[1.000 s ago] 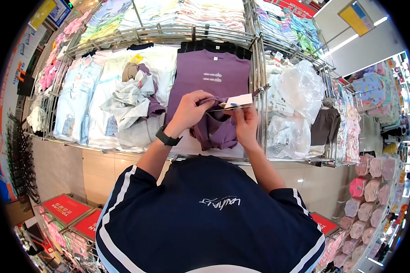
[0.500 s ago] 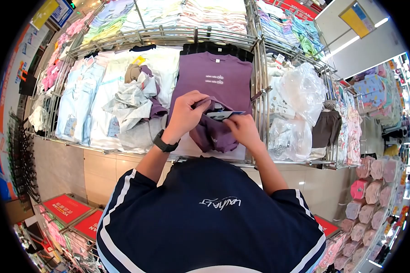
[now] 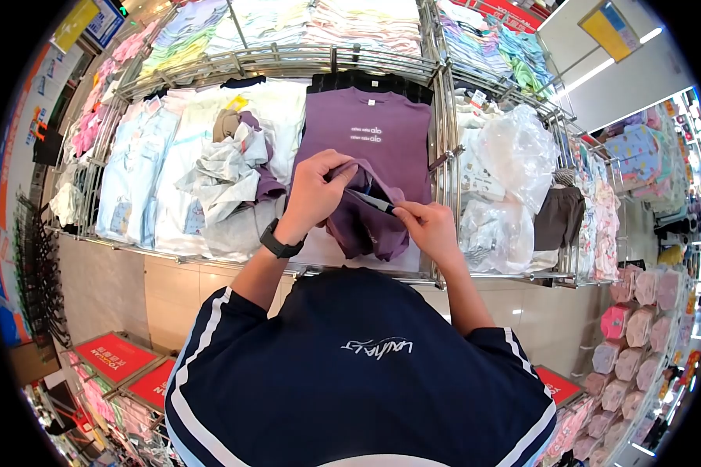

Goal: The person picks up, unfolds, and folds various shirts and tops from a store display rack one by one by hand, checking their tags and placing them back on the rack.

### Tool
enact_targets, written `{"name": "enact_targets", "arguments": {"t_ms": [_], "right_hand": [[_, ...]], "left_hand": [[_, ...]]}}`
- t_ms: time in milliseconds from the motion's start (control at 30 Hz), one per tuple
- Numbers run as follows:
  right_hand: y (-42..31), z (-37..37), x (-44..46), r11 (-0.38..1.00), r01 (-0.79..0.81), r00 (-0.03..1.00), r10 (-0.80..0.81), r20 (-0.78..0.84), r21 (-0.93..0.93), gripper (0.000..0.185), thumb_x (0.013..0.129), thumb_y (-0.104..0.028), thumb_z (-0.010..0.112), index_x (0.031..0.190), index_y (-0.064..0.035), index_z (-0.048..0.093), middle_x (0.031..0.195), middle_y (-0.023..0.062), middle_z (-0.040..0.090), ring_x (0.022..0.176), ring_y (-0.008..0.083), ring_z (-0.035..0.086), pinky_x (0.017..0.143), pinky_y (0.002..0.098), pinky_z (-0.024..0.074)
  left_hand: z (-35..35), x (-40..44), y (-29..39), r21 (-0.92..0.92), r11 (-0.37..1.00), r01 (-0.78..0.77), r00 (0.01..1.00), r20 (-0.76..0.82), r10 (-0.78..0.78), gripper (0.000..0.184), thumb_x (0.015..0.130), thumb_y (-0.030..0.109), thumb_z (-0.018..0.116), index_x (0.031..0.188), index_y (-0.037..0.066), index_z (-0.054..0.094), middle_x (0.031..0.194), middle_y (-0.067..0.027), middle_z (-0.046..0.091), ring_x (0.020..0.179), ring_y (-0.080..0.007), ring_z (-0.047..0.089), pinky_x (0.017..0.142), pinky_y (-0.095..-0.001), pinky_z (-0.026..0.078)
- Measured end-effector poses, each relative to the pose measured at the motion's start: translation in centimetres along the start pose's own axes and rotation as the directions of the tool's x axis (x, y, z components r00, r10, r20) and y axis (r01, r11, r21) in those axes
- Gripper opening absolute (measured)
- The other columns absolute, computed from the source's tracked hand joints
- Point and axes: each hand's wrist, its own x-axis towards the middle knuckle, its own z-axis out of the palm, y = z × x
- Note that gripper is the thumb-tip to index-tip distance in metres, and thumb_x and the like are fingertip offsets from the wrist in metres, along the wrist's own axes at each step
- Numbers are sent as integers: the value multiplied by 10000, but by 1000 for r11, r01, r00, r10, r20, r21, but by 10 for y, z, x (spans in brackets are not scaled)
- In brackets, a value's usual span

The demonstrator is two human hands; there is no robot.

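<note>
My left hand [image 3: 318, 191], a dark watch [image 3: 280, 240] on its wrist, pinches the edge of a crumpled purple garment [image 3: 366, 236]. Opposite it, my right hand [image 3: 430, 229] is closed on the other side of the same edge, so the opening is stretched between the two. Part of a pale card-like tag [image 3: 379, 204] shows inside the opening; its far end goes under my right fingers. Just beyond lies a flat purple shirt [image 3: 366, 117] with white lettering on its front.
A heap of grey and purple clothes [image 3: 230, 167] lies on white shirts to the left. Clear plastic bags [image 3: 514, 156] sit in the bay to the right. Metal rails [image 3: 442, 187] divide and edge the display. Stacks of pastel clothes [image 3: 358, 31] fill the back shelf.
My right hand has moved slightly right and down and now pinches the garment's edge. The opening is pulled tauter, and less of the tag shows than before.
</note>
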Motion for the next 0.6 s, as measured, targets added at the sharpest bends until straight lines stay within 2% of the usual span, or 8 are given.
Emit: {"name": "enact_targets", "arguments": {"t_ms": [33, 100, 200, 233, 333, 367, 467, 600], "right_hand": [[-4, -1, 0, 988, -124, 992, 124, 4, 95, 203, 797, -188, 727, 964, -76, 697, 564, 109, 592, 501, 261, 576, 487, 350, 433], [-14, -1, 1, 892, -358, 932, 360, 45, 276, 265, 788, -214, 741, 991, -60, 668, 537, 114, 571, 464, 254, 549, 472, 348, 416], [-29, -9, 14, 882, -467, 884, 468, 4, 72, 371, 780, -242, 751, 1043, -34, 591, 517, 124, 547, 448, 243, 535, 462, 351, 405], [-22, -3, 15, 846, -515, 854, 521, -10, 138, 416, 770, -222, 739, 1090, -56, 531, 512, 115, 540, 449, 256, 527, 466, 370, 408], [-9, -3, 21, 874, -484, 875, 484, 9, 31, 307, 768, -152, 702, 1039, -75, 578, 491, 88, 520, 437, 277, 515, 482, 378, 425], [-2, -2, 22, 897, -441, 897, 439, 58, 31, 209, 763, -88, 662, 967, -82, 614, 539, 88, 534, 496, 294, 537, 533, 361, 452], [24, 1, 22, 998, -43, 995, 47, -90, 39, 133, 775, -48, 631, 907, -55, 622, 618, 114, 553, 600, 309, 576, 602, 347, 475], [16, -41, 24, 865, -327, 930, 365, -32, 381, 40, 803, -11, 573, 826, -11, 541, 635, 32, 489, 633, 119, 495, 607, 259, 414]], "left_hand": [[1, -1, 3, -22, 998, 53, 999, 9, -52, 63, 833, -10, 636, 881, -49, 623, 718, -20, 536, 639, -86, 476, 594, -219, 370], [3, -2, 7, 5, 1000, 5, 998, 59, -5, 61, 830, -11, 637, 879, -46, 629, 711, -19, 526, 624, -85, 456, 573, -226, 354], [7, -2, 13, -32, 999, -44, 988, 147, 48, 66, 820, -13, 641, 877, -46, 646, 694, -32, 526, 607, -103, 452, 551, -250, 349], [7, -3, 17, -42, 998, -43, 982, 180, 50, 70, 814, -13, 644, 875, -47, 651, 693, -47, 539, 612, -121, 472, 559, -257, 365], [5, -2, 28, -89, 995, -49, 971, 229, 68, 66, 816, -14, 641, 869, -50, 653, 685, -53, 538, 606, -125, 472, 558, -256, 365], [3, -1, 28, -107, 993, -53, 969, 236, 77, 59, 819, -15, 638, 866, -48, 651, 685, -39, 526, 602, -109, 452, 551, -249, 348], [-8, 1, 31, -49, 996, -73, 975, 207, 82, 54, 819, -10, 641, 857, -47, 648, 684, -30, 520, 596, -95, 434, 543, -242, 335], [-26, 5, 30, 79, 992, -98, 990, 114, 88, 62, 815, -4, 645, 857, -49, 644, 681, -40, 528, 591, -101, 437, 545, -247, 340]]}}
